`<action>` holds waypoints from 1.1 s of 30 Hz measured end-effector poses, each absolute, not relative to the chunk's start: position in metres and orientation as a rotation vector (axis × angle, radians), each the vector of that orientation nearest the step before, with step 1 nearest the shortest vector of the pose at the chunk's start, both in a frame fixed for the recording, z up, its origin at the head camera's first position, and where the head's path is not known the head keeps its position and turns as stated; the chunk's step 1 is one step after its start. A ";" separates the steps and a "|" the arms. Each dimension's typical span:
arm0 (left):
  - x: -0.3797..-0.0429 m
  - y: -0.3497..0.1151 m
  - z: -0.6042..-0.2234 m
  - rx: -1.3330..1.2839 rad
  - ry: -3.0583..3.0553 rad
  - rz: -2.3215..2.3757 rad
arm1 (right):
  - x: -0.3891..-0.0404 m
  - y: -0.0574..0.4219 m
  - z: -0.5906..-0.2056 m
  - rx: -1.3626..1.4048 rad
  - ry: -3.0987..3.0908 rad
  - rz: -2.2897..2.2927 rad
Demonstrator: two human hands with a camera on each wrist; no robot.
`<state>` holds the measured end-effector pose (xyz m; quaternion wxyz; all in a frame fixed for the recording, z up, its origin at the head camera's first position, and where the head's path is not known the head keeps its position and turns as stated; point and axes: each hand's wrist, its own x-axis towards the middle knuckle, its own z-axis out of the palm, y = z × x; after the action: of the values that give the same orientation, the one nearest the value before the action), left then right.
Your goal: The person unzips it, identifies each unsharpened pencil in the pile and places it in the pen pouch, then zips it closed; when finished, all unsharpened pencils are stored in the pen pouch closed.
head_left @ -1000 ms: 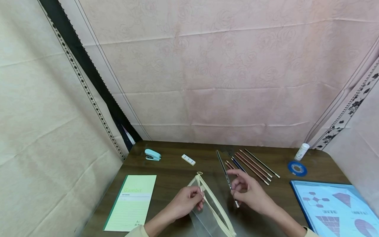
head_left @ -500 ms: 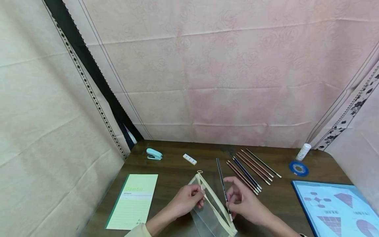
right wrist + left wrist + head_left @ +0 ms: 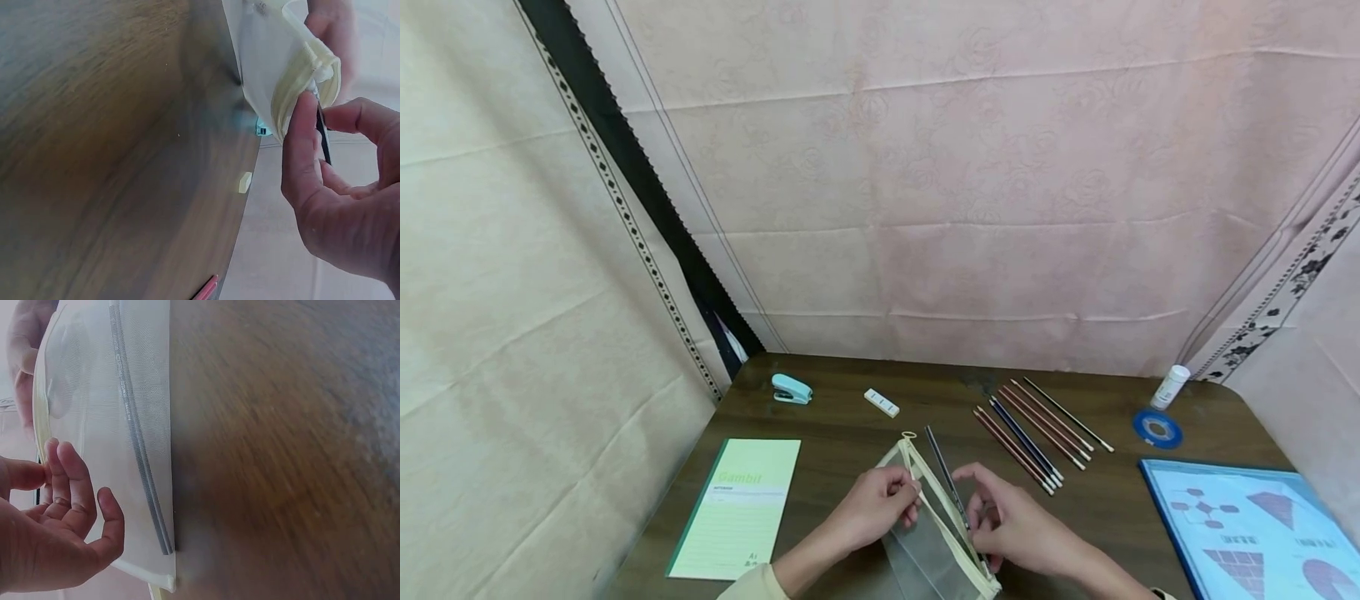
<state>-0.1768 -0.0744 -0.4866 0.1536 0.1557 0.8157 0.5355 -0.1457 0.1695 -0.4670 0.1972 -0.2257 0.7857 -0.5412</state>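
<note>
Clear mesh pouch (image 3: 925, 542) with a cream zipper band: it lies on the dark wooden table (image 3: 850, 417), just right of the green notebook (image 3: 737, 508). Zipper mouth is open, the band raised off the table; the ring pull points away from the person.

Dark pencil (image 3: 946, 482): slim, straight, one only. Its near end sits inside the open mouth of the pouch; its far end projects up and away, beyond the ring pull. In the left wrist view the shaft (image 3: 140, 469) shows through the mesh, lying lengthwise within the pouch.

Right hand (image 3: 340, 206) pinches a dark pencil (image 3: 322, 134) against the pouch's cream rim (image 3: 300, 75)
</note>
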 end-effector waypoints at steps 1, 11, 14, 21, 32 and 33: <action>-0.177 -0.074 -0.487 0.446 2.328 1.544 | -0.146 0.169 -0.467 -0.636 2.191 -1.514; -0.179 -0.071 -0.487 0.413 2.264 1.591 | -0.149 0.167 -0.467 -0.604 2.191 -1.407; -0.179 -0.070 -0.486 0.404 2.263 1.616 | -0.150 0.166 -0.468 -0.598 2.220 -1.368; -0.177 -0.066 -0.484 0.362 2.270 1.648 | -0.151 0.164 -0.472 -0.611 2.304 -1.300; -0.176 -0.066 -0.487 0.356 2.261 1.666 | -0.151 0.163 -0.476 -0.621 2.352 -1.209; -0.176 -0.066 -0.487 0.361 2.260 1.667 | -0.152 0.163 -0.477 -0.626 2.358 -1.207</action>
<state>-0.1764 -0.0656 -0.4867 0.1544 0.1261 0.7886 0.5817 -0.1516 0.1633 -0.4768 0.2082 -0.2251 0.8473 -0.4337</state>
